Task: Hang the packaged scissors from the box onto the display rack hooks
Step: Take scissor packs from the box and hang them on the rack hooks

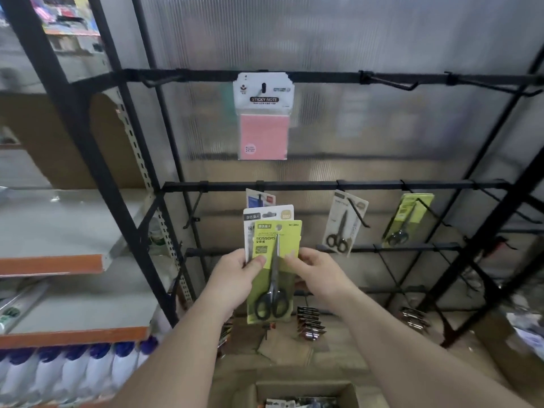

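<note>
Holding flat green scissors card (278, 278), left hand (232, 278), right hand (319, 272)

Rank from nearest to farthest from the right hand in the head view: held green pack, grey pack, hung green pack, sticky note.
1. Held green pack, touching the right hand.
2. Grey pack, hung just up-right.
3. Hung green pack, farther right.
4. Sticky note, highest, up-left.

Sticky note pack (263, 116) hung on upper bar (323, 75). Below, scissors packs (287, 234) held before middle bar (309, 185); two hung packs (344, 222) rightward on it. Box (303, 384) beneath; shelves (59, 263) leftward.
</note>
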Demonstrator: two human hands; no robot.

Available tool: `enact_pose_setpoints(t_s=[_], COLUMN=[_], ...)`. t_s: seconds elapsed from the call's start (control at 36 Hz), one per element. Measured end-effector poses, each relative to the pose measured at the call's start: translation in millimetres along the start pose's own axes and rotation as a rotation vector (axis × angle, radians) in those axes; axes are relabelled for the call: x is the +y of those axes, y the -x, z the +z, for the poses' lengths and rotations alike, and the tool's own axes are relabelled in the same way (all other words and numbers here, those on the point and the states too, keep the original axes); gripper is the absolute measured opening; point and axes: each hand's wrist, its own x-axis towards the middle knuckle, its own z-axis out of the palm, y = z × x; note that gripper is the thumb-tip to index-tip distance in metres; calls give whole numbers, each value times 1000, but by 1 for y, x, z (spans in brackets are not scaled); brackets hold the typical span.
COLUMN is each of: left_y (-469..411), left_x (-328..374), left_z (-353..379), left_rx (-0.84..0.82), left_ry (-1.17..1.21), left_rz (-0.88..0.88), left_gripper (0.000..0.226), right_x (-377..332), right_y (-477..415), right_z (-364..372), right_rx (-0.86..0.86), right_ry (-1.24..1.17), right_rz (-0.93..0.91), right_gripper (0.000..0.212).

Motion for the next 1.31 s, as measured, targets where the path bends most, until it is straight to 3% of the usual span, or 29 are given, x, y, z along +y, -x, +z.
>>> enact_pose_setpoints(t_s=[0.11, 0.69, 1.0, 1.31], left_y=[5, 19, 13, 7], left_x=[13, 43, 61, 71], left_z=[19, 94, 126, 157], left_rx=[-6, -88, -62, -110], left_ry=[7, 0, 15, -8], left_rz=[5, -30, -12, -5], left_gripper=[17, 13, 13, 14], right_x=[-2, 19, 35, 43], right_y=[13, 44, 59, 68], right_z=[-19, -105, -174, -213], right_rx=[36, 92, 258, 289], right_ry=[84, 138, 199, 223], right_rz=[-38, 50, 65, 83], right_gripper=[13, 16, 12, 13])
